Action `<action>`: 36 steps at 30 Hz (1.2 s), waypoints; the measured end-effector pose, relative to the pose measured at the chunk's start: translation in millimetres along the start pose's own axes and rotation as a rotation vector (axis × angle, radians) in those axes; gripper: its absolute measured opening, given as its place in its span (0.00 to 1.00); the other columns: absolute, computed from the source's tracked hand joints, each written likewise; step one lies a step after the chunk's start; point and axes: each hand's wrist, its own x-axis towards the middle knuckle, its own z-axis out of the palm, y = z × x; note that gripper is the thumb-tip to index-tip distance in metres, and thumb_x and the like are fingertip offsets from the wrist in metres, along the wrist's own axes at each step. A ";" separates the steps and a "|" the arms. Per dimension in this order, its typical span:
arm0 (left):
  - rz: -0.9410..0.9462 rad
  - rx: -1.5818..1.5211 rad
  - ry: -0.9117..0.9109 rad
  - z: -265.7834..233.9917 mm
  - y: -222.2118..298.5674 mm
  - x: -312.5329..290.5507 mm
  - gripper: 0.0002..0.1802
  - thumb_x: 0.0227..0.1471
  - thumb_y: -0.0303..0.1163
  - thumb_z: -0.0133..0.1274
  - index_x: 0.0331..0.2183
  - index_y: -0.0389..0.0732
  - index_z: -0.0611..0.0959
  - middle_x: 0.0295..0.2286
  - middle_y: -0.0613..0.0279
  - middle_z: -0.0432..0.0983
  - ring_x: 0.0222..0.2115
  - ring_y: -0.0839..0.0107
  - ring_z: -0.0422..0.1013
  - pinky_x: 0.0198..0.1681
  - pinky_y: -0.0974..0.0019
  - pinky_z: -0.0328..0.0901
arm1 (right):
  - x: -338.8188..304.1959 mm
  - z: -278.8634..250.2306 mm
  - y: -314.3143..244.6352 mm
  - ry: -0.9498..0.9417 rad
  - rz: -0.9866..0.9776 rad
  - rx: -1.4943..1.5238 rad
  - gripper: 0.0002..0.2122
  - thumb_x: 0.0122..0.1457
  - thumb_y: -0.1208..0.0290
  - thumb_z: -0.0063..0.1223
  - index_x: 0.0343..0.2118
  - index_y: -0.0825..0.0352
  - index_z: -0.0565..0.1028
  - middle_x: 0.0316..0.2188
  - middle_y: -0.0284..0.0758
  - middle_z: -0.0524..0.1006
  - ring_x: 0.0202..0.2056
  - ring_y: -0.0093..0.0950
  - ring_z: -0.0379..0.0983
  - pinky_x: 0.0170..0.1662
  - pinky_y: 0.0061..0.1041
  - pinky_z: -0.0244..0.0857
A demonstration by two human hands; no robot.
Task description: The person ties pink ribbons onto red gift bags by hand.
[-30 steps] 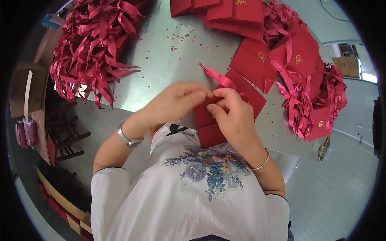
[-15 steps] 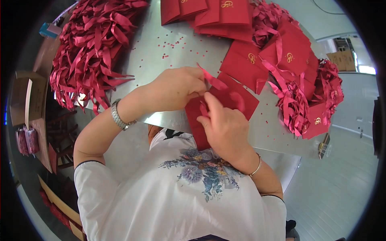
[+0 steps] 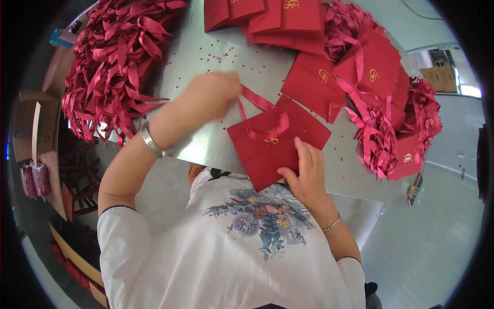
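A red paper gift bag [image 3: 257, 165] with a gold print lies tilted at the near edge of the metal table. Its front carries a looped red ribbon handle [image 3: 280, 125]. Another stretch of red ribbon [image 3: 256, 98] runs from the bag's top up to my left hand [image 3: 213, 95], which is raised to the left, smeared by motion and closed round the ribbon's end. My right hand [image 3: 306, 172] lies on the bag's right part, fingers extended, thumb apart, pressing it from above.
A heap of red-ribboned bags [image 3: 116, 67] covers the table's left side. Flat red bags [image 3: 288, 26] are stacked at the far side, and more bags [image 3: 370, 67] with tangled ribbons lie at right. Small red paper dots [image 3: 224, 55] are scattered over the metal table [image 3: 198, 74].
My left hand has drawn away to the upper left, stretching the ribbon. My right hand has let go of the ribbon, moved right and spread onto the bag, uncovering its gold print.
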 end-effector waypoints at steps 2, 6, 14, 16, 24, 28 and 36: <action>-0.067 0.019 0.255 2.0 -36.5 3.5 0.06 0.43 0.23 0.51 0.28 0.39 0.79 0.30 0.57 0.73 0.32 0.55 0.73 0.34 0.58 0.69 | 0.2 1.1 0.8 0.001 -0.004 -0.001 0.34 0.43 0.68 0.67 0.55 0.72 0.65 0.47 0.44 0.68 0.45 0.41 0.65 0.50 0.38 0.59; -0.245 -0.093 0.550 8.2 -25.0 6.6 0.12 0.47 0.22 0.54 0.38 0.40 0.81 0.35 0.57 0.76 0.31 0.57 0.74 0.33 0.60 0.69 | -0.5 -1.0 -0.1 -0.006 0.002 0.012 0.32 0.43 0.68 0.67 0.53 0.70 0.67 0.46 0.43 0.68 0.45 0.41 0.65 0.49 0.37 0.60; -0.219 -0.623 0.410 1.2 21.4 -21.4 0.09 0.49 0.22 0.53 0.36 0.35 0.80 0.28 0.51 0.74 0.27 0.57 0.72 0.32 0.61 0.66 | -2.4 1.6 2.1 0.041 0.002 0.034 0.31 0.42 0.67 0.67 0.52 0.70 0.69 0.46 0.41 0.69 0.44 0.40 0.65 0.48 0.36 0.60; -0.258 -0.640 0.249 0.6 39.1 -27.2 0.07 0.48 0.23 0.54 0.34 0.35 0.80 0.28 0.51 0.74 0.29 0.54 0.72 0.32 0.60 0.67 | -2.2 1.4 2.8 0.046 0.011 0.038 0.30 0.42 0.67 0.67 0.51 0.70 0.70 0.46 0.41 0.69 0.44 0.40 0.65 0.48 0.36 0.60; -0.505 -1.008 0.063 3.8 58.4 -58.5 0.16 0.45 0.17 0.56 0.40 0.35 0.79 0.36 0.63 0.72 0.36 0.74 0.71 0.37 0.70 0.68 | -0.2 1.6 4.1 0.101 -0.017 0.127 0.29 0.42 0.69 0.66 0.50 0.71 0.70 0.44 0.42 0.71 0.45 0.41 0.68 0.48 0.37 0.62; -0.158 -1.589 -0.052 -5.2 35.8 -62.4 0.25 0.42 0.10 0.50 0.45 0.34 0.78 0.50 0.55 0.68 0.45 0.67 0.70 0.46 0.65 0.69 | -6.6 -2.6 6.7 0.162 -0.007 0.195 0.30 0.42 0.68 0.66 0.50 0.71 0.70 0.45 0.42 0.71 0.45 0.41 0.68 0.49 0.37 0.62; 0.078 -0.797 0.251 -32.8 63.9 -49.4 0.26 0.38 0.15 0.60 0.45 0.36 0.79 0.37 0.58 0.79 0.38 0.64 0.74 0.40 0.65 0.69 | 6.6 -27.8 21.9 0.165 -0.061 0.261 0.18 0.53 0.78 0.54 0.48 0.70 0.71 0.44 0.45 0.74 0.45 0.43 0.71 0.48 0.36 0.66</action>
